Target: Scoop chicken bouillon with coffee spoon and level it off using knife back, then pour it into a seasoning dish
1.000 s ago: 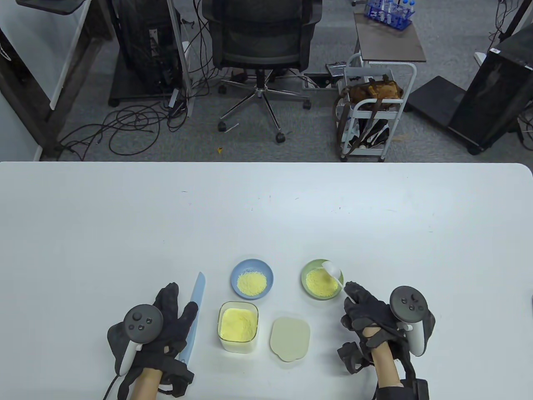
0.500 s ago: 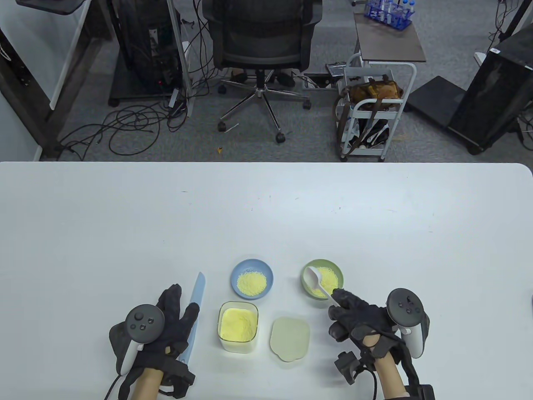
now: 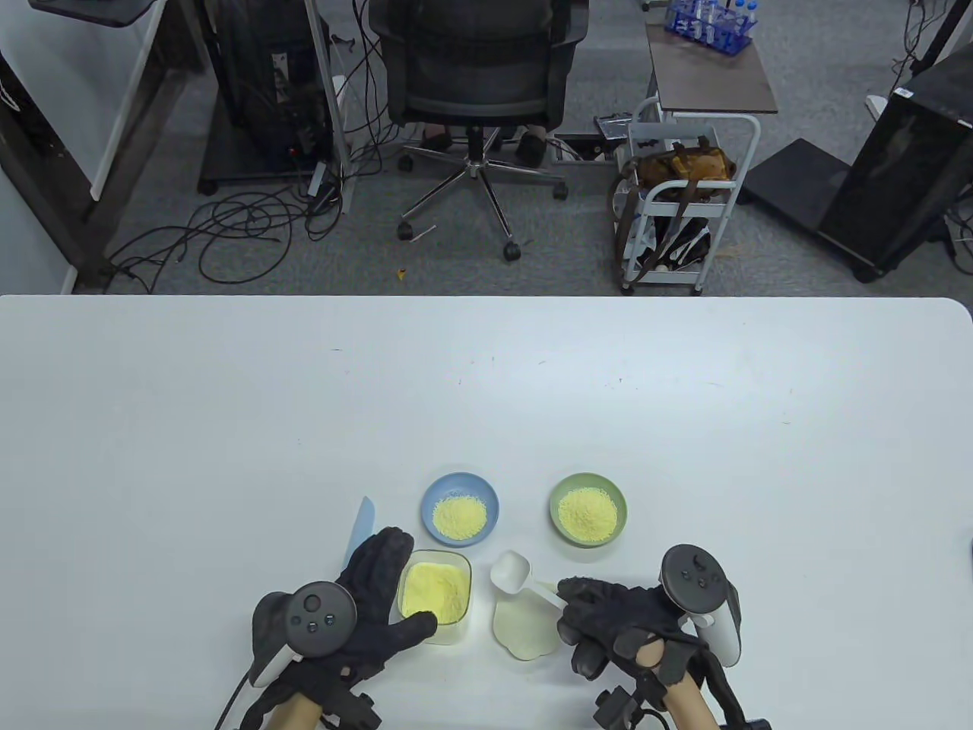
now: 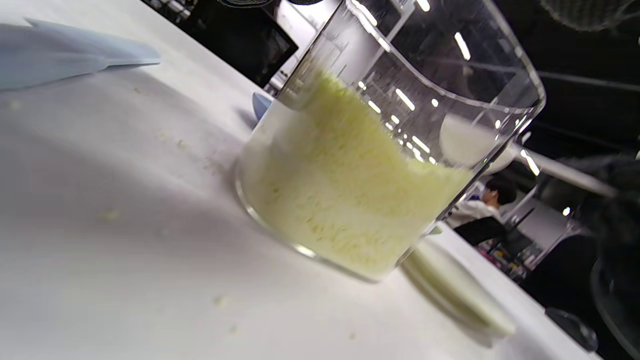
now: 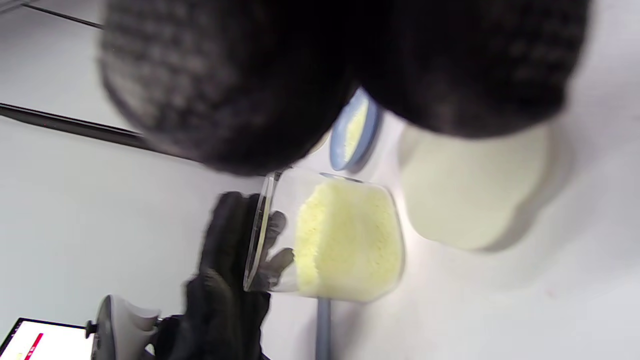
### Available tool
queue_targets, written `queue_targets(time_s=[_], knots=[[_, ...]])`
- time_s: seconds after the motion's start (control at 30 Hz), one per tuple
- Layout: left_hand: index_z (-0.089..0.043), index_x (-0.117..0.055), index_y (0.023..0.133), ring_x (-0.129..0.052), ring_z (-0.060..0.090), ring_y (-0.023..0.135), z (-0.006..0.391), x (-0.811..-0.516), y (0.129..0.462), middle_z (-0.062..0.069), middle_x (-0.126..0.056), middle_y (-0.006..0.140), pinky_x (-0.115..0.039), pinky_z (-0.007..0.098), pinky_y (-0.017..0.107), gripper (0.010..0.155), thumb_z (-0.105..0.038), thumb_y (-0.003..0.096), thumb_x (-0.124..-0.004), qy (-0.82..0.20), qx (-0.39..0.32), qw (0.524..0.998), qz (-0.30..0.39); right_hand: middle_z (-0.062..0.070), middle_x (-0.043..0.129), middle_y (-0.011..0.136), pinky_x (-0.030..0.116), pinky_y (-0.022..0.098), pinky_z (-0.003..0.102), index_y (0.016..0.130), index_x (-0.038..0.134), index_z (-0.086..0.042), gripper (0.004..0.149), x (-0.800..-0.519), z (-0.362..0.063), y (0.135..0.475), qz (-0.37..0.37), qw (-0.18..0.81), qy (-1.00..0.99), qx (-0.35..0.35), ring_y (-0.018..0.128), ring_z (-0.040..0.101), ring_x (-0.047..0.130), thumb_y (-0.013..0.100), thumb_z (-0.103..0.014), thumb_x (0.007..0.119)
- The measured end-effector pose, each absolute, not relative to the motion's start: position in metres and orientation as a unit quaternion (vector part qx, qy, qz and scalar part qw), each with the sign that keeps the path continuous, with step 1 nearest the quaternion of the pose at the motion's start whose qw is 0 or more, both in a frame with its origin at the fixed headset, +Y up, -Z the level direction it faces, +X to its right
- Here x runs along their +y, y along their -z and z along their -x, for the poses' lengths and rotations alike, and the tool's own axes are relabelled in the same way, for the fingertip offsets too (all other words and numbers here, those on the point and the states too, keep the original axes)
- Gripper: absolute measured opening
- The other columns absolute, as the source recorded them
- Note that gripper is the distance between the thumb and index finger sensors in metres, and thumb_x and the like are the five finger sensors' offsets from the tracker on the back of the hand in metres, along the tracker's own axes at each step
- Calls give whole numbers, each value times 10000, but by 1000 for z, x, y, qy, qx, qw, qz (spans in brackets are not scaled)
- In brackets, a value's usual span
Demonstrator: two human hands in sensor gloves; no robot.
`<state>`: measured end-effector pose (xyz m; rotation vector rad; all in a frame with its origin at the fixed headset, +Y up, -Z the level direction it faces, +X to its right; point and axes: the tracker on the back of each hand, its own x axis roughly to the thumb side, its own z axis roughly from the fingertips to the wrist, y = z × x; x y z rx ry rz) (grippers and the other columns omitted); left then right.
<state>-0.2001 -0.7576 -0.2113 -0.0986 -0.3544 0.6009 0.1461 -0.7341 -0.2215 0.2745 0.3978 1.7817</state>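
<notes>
worktop (image 3: 228, 395), white, viewed from above. clear bouillon container (image 3: 434, 597) at 6 o'clock near the front edge, part-filled with yellow granules, lid off. left hand (image 3: 365, 608) cups it from 9 o'clock, fingers along its far-left wall, thumb against the near side; whether the grasp is firm is hard to judge. knife (image 3: 360, 525), pale blue, flat on the worktop at 10 o'clock of the container, only its tip clear of the left hand. lid (image 3: 524, 631), pale green, just at 3 o'clock of the container. right hand (image 3: 619, 620) pinches the handle of the white coffee spoon (image 3: 511, 572); bowl empty, above the lid's far edge. blue dish (image 3: 461, 509) and green dish (image 3: 588, 509) at 12 o'clock, each holding granules.
</notes>
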Motion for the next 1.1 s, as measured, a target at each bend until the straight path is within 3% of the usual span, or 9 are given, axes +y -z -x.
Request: queue_targets(time_s=[0.17, 0.3, 0.7, 0.9, 1.1], knots=[[-247, -287, 1117, -430, 411, 1129, 198, -761, 211, 99, -389, 1213, -423, 636, 751, 979, -732, 376, -705, -290, -176, 939, 47, 260, 844, 492, 864, 114, 344, 779, 638, 46, 458, -708, -121, 226, -168, 586, -776, 163, 161, 93, 953, 410, -194, 762], [-237, -293, 1113, -445, 392, 1130, 199, -761, 211, 98, -426, 1205, -431, 631, 751, 988, -728, 368, -717, -290, -178, 939, 43, 287, 809, 525, 839, 144, 379, 775, 693, -5, 448, -695, -96, 232, -194, 506, -821, 178, 205, 133, 933, 371, -165, 803], [-238, -299, 1115, -440, 402, 1129, 199, -760, 211, 96, -441, 1204, -425, 630, 754, 986, -721, 370, -727, -287, -179, 940, 50, 306, 799, 534, 815, 146, 414, 723, 777, -37, 413, -685, -44, 257, -216, 316, -907, 177, 198, 174, 918, 325, -127, 841], [-242, -288, 1114, -437, 402, 1129, 199, -761, 211, 92, -434, 1204, -424, 628, 755, 987, -718, 370, -728, -290, -179, 939, 53, 300, 841, 499, 816, -17, 312, 694, 800, -21, 403, -677, -11, 260, -220, 215, -923, 231, 46, 92, 902, 305, -111, 850], [-237, -290, 1113, -442, 404, 1126, 199, -761, 211, 109, -441, 1200, -426, 627, 753, 988, -716, 368, -730, -288, -178, 939, 52, 304, 905, 406, 864, -109, 254, 685, 734, 72, 399, -685, -4, 264, -220, 259, -888, 310, -65, -10, 913, 337, -110, 811]])
